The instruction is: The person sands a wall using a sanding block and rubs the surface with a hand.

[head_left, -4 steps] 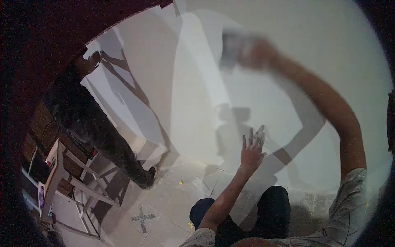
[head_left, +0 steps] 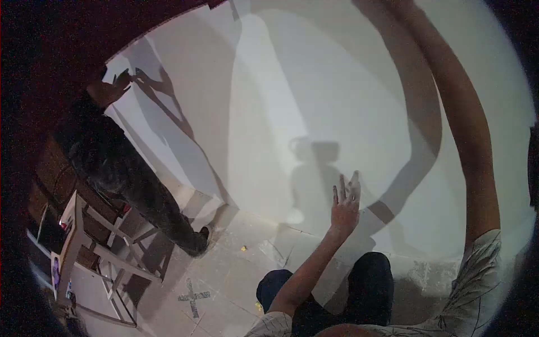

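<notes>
A pale, smooth wall [head_left: 348, 112] fills the middle and right of the view. My left hand [head_left: 345, 205] is raised low in front of it, fingers spread, whitish residue on the fingertips, holding nothing. Whether it touches the wall I cannot tell. My right forearm [head_left: 460, 95] stretches up along the wall to the top edge; the hand is beyond the frame, and so is whatever it holds. Shadows of my arm, head and body lie on the wall.
At the left a person in dark clothes [head_left: 123, 163] stands by the wall with a hand raised. A wooden chair or stand [head_left: 112, 253] is at the lower left. The marked floor [head_left: 224, 281] bears a dark taped cross [head_left: 194, 296] and small yellow bits.
My right hand, blurred with a dark flat tool in it before, has moved up out of view. My left hand has barely moved. The other person's hand looks more open.
</notes>
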The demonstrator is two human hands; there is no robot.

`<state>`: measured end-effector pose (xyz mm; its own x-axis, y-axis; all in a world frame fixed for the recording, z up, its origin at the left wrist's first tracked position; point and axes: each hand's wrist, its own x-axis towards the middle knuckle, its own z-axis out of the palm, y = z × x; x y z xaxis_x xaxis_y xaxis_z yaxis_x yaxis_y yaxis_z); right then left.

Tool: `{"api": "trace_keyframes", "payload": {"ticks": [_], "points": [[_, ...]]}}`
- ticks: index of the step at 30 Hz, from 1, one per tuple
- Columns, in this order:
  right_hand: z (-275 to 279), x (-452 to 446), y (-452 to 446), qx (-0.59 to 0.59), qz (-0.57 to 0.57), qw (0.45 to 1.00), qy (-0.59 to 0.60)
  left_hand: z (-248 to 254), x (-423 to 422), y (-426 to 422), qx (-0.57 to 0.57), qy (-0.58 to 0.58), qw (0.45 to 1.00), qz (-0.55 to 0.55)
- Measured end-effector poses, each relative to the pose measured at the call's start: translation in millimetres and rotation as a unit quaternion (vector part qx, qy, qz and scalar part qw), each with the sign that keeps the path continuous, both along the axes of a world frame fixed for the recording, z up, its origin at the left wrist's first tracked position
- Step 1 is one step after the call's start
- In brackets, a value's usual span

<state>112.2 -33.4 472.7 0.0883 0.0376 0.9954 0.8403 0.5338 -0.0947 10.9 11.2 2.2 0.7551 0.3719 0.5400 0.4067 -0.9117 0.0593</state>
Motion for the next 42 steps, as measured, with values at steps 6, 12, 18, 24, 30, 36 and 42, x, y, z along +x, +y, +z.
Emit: {"api": "trace_keyframes", "payload": {"ticks": [6,12,18,24,30,36,42], "points": [[-114.8,57.3,126.2,-0.043,-0.314,0.886,-0.339,-42.0,19.9,-10.5,0.017,-0.056,0.998,0.016],[-314.2,20.5,150.6,-0.217,-0.148,0.782,-0.565,-39.3,30.6,-13.5,0.021,-0.072,0.997,0.024],[-49.3,81.1,147.1,-0.298,-0.314,0.81,-0.395,-37.6,24.9,-10.9,0.042,-0.025,0.998,0.05],[-72.6,54.1,152.2,-0.016,-0.286,0.884,-0.369,-48.2,23.3,-2.1,-0.029,-0.053,0.998,-0.02],[-334.7,24.8,189.5,-0.064,-0.124,0.82,-0.556,-57.6,16.8,13.4,-0.06,-0.042,0.996,-0.043],[-119.9,12.2,122.1,-0.336,-0.316,0.817,-0.347,-38.1,-7.5,23.3,-0.052,0.022,0.996,-0.069],[-44.7,85.9,92.9,-0.109,-0.074,0.99,-0.047,-47.1,2.4,22.0,-0.028,0.0,0.997,-0.068]]}}
